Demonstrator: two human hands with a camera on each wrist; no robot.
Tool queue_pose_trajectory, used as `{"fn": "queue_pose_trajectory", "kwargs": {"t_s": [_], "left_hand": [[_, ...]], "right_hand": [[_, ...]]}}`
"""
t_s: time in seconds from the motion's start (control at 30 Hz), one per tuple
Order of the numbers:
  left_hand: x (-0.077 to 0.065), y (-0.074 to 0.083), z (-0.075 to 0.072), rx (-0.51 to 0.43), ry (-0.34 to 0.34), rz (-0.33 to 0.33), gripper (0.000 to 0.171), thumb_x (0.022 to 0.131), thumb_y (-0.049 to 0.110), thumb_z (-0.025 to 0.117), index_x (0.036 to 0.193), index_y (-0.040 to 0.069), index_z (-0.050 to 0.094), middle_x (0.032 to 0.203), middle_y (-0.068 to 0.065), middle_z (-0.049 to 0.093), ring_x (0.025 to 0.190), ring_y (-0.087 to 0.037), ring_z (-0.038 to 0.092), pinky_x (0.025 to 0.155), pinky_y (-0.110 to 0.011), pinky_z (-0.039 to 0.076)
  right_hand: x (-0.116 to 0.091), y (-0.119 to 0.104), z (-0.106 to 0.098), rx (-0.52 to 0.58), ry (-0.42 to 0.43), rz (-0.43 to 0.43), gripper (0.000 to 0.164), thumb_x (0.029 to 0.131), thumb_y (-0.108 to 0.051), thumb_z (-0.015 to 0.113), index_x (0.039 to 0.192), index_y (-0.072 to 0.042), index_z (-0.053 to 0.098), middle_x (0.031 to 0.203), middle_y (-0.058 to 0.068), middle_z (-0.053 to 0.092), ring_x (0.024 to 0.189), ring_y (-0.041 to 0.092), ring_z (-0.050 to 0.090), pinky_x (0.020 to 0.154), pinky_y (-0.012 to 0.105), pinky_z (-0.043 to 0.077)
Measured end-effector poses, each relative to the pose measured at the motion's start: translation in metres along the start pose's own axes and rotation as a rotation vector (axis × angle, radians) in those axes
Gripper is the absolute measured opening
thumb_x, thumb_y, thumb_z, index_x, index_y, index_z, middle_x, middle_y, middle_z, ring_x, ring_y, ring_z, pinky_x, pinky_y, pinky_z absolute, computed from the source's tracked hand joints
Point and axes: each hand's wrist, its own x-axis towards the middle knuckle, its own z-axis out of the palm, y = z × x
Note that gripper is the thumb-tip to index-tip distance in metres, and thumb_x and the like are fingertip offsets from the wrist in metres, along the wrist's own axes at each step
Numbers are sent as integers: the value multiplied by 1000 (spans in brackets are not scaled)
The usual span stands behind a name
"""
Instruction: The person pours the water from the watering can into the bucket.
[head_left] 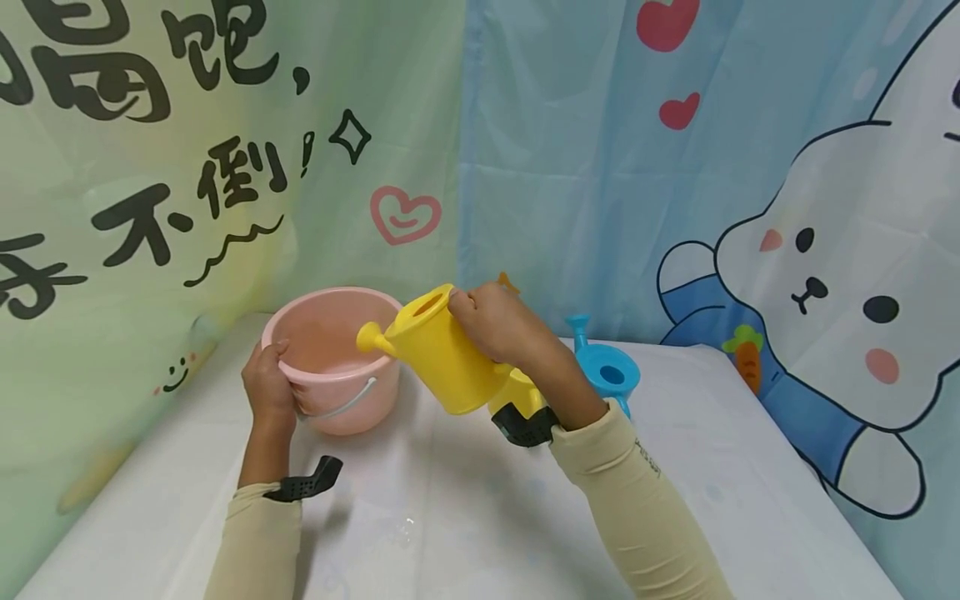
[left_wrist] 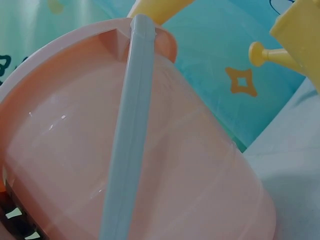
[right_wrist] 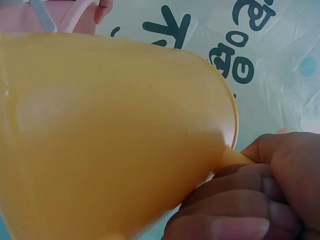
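Note:
A pink bucket (head_left: 352, 400) with a pale grey handle (left_wrist: 131, 135) stands on the table's left side. My left hand (head_left: 270, 383) grips its left rim, thumb over the edge. My right hand (head_left: 495, 321) holds a yellow watering can (head_left: 450, 358) by its handle, fingers curled round it in the right wrist view. The can is raised and tilted left, its spout (head_left: 372, 338) over the bucket's right rim. In the left wrist view the bucket wall (left_wrist: 200, 165) fills most of the picture, and the left hand is out of sight there.
A second yellow watering can (head_left: 517, 393) stands behind my right wrist, partly hidden. To its right is a blue watering can (head_left: 611, 367). A white cloth covers the table (head_left: 450, 517). Printed curtains (head_left: 555, 167) hang right behind the table and along its left side.

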Motion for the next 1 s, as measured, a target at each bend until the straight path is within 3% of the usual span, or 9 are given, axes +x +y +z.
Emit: {"fn": "queue_pose_trajectory", "kwargs": {"t_s": [0.43, 1.0], "left_hand": [[-1, 2, 0, -19, -16, 12, 36, 87, 16, 42, 118, 2, 54, 121, -13, 50, 107, -27, 45, 92, -37, 32], [-1, 1, 0, 3, 4, -4, 35, 87, 18, 44, 116, 3, 56, 119, -12, 52, 105, -25, 47, 91, -35, 34]], "right_hand": [[3, -3, -1, -2, -10, 3, 46, 92, -39, 28, 74, -2, 49, 63, 11, 48, 49, 21, 47, 41, 26, 38], [2, -7, -3, 6, -33, 19, 47, 91, -40, 27, 80, -3, 53, 72, 12, 55, 59, 23, 56, 50, 30, 46]]}}
